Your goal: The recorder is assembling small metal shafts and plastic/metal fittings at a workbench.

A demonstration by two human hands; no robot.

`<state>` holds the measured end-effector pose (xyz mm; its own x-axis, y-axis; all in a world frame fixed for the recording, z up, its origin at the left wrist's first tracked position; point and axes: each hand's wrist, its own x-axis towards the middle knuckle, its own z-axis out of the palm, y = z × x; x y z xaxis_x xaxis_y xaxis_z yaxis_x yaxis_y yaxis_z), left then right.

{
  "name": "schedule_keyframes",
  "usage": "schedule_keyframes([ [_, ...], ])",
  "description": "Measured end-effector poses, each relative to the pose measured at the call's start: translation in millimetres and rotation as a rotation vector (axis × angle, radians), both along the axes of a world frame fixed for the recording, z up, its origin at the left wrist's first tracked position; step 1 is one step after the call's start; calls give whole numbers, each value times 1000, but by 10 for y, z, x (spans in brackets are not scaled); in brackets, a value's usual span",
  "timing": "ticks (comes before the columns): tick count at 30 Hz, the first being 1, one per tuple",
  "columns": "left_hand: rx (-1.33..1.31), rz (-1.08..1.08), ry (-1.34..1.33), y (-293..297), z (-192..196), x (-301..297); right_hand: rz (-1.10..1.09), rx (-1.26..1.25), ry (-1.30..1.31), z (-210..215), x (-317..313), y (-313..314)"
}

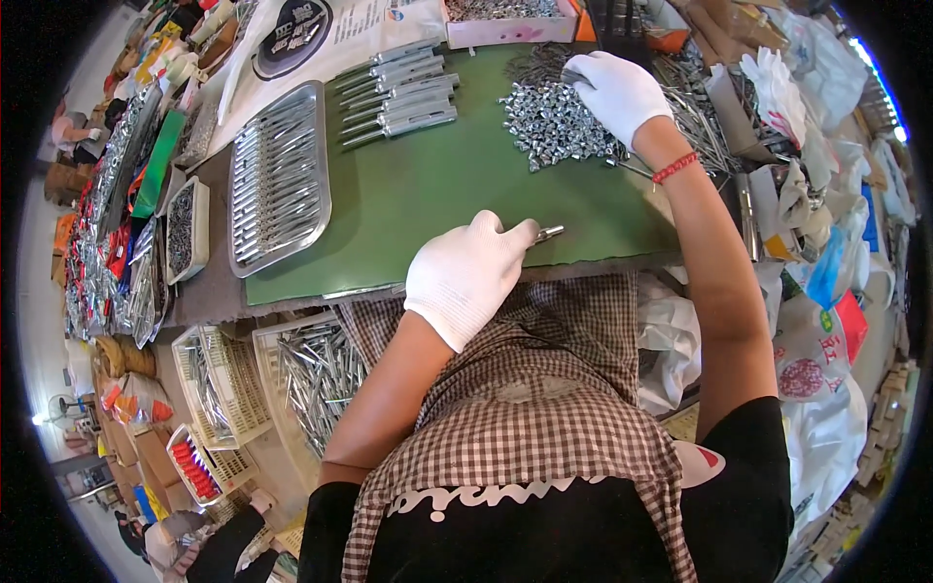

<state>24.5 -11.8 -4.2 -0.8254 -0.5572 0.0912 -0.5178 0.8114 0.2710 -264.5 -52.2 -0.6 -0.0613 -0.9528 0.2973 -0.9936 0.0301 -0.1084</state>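
Note:
My left hand (pixel 471 272), in a white glove, is closed round a slim metal part near the front edge of the green work mat (pixel 418 194). Only the silvery tip of the metal part (pixel 550 232) sticks out past my thumb and finger. My right hand (pixel 624 97), also gloved in white, reaches to the far right of the mat. Its bent fingers are at a heap of thin dark metal pieces (pixel 539 64), just behind a pile of small silver metal fittings (pixel 554 126). What those fingers pinch, if anything, is hidden.
A steel tray (pixel 326 185) of lined-up metal tubes lies left. Beyond it, several pointed metal tools (pixel 403 97) lie in a row. A pink-white box (pixel 510 31) of small parts stands at the back. Thin metal rods (pixel 700 126) lie right; crates of tubes (pixel 316 364) sit below the table.

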Motion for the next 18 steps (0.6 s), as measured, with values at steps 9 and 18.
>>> schedule_keyframes([
  [9, 15, 3, 26, 5, -10, -16, 47, 156, 125, 1, 136, -265],
  [18, 3, 8, 3, 0, 29, -33, 78, 28, -352, 58, 284, 441],
])
